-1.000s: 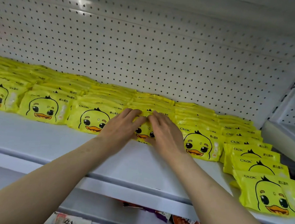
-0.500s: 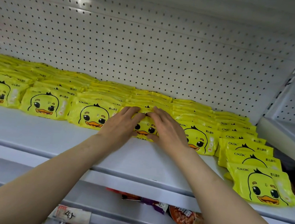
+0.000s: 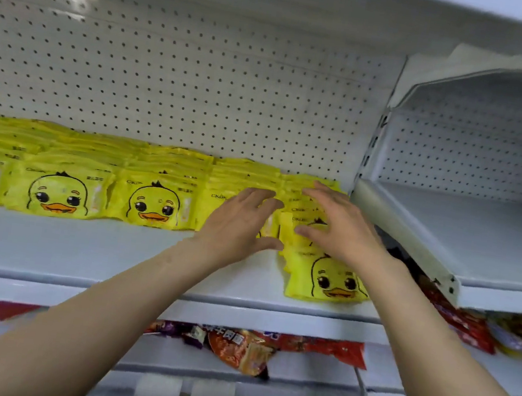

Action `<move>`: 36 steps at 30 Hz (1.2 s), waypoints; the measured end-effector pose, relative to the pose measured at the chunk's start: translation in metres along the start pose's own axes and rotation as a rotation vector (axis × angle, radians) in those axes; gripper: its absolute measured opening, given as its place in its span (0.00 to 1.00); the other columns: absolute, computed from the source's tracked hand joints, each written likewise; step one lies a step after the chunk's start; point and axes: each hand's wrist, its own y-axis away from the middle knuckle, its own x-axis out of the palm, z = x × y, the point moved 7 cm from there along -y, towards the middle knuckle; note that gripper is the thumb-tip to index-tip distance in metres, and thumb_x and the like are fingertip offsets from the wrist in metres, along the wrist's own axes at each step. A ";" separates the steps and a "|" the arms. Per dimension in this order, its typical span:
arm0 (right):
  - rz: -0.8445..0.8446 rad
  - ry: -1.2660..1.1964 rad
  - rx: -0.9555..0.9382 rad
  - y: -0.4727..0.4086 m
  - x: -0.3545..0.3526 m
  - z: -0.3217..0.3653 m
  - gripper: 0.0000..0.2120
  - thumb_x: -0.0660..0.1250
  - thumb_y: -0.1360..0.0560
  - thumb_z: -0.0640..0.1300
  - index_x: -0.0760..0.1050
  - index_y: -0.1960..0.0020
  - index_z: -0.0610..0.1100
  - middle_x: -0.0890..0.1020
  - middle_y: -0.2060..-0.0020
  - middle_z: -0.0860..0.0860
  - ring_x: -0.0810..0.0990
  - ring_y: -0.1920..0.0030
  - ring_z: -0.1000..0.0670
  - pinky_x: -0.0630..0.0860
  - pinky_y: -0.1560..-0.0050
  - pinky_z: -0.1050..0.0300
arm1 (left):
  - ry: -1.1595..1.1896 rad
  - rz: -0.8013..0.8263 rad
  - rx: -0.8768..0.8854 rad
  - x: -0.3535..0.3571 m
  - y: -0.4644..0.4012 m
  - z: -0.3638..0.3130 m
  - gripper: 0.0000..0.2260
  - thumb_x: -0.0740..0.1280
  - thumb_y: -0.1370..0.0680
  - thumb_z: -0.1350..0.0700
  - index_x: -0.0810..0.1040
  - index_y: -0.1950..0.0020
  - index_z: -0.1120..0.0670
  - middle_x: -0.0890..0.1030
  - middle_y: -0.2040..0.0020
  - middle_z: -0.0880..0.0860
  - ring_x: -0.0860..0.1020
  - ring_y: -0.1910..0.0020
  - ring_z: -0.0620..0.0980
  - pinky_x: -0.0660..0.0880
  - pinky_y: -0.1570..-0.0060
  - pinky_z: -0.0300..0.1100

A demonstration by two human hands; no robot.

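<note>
The left hand (image 3: pixel 242 225) and right hand (image 3: pixel 340 231), fingers spread and gripping nothing, are over the duck packs (image 3: pixel 328 283). These lie on the shelf (image 3: pixel 78 249), at the row's 3 o'clock end.

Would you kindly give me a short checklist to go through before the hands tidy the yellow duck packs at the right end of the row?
1. Hands free: left hand and right hand are open and hold nothing: ok.
2. Right-end front pack in line with the row: it lies nearer the edge of the shelf than the pack further left: not ok.
3. Front pack fully on the shelf: ok.
4. Room behind it for pushing back: covered by the right hand: cannot tell.
5. Hands touching the packs: cannot tell.
</note>
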 end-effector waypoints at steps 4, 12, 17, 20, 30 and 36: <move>0.121 0.016 0.012 0.025 -0.007 -0.044 0.38 0.74 0.30 0.60 0.63 0.25 0.55 0.62 0.23 0.52 0.61 0.24 0.49 0.62 0.26 0.49 | 0.066 0.090 -0.008 0.032 -0.011 -0.039 0.36 0.69 0.30 0.36 0.68 0.28 0.52 0.68 0.28 0.55 0.65 0.29 0.55 0.65 0.32 0.48; 0.314 -0.039 -0.128 0.056 0.014 -0.071 0.45 0.77 0.35 0.60 0.58 0.24 0.60 0.54 0.21 0.55 0.53 0.22 0.54 0.55 0.25 0.56 | 0.067 0.245 -0.098 0.062 -0.007 -0.062 0.44 0.73 0.36 0.32 0.64 0.25 0.50 0.63 0.24 0.52 0.58 0.25 0.51 0.60 0.28 0.48; 0.308 -0.015 -0.165 0.048 0.023 -0.074 0.46 0.77 0.34 0.59 0.58 0.23 0.58 0.54 0.21 0.55 0.54 0.23 0.53 0.56 0.25 0.56 | 0.002 0.263 -0.136 0.062 -0.015 -0.062 0.43 0.74 0.36 0.34 0.66 0.26 0.50 0.65 0.26 0.53 0.61 0.26 0.53 0.63 0.30 0.50; 0.206 0.055 -0.179 0.036 0.025 -0.075 0.45 0.76 0.34 0.59 0.58 0.23 0.56 0.56 0.21 0.53 0.56 0.23 0.50 0.58 0.25 0.51 | -0.067 0.185 -0.148 0.062 -0.025 -0.061 0.42 0.74 0.36 0.34 0.67 0.27 0.51 0.67 0.27 0.54 0.63 0.27 0.54 0.65 0.32 0.51; 0.087 0.035 -0.204 0.026 0.034 -0.081 0.44 0.75 0.31 0.57 0.56 0.22 0.52 0.55 0.21 0.49 0.52 0.21 0.49 0.56 0.24 0.47 | -0.160 0.257 -0.151 0.068 -0.034 -0.060 0.47 0.74 0.34 0.37 0.57 0.22 0.53 0.59 0.23 0.53 0.57 0.24 0.53 0.60 0.28 0.48; 0.034 0.105 -0.149 0.015 0.040 -0.080 0.42 0.72 0.28 0.57 0.56 0.22 0.51 0.55 0.21 0.49 0.52 0.21 0.49 0.54 0.23 0.48 | -0.216 0.199 -0.109 0.074 -0.048 -0.049 0.46 0.74 0.33 0.40 0.57 0.22 0.54 0.60 0.23 0.54 0.58 0.24 0.54 0.57 0.28 0.46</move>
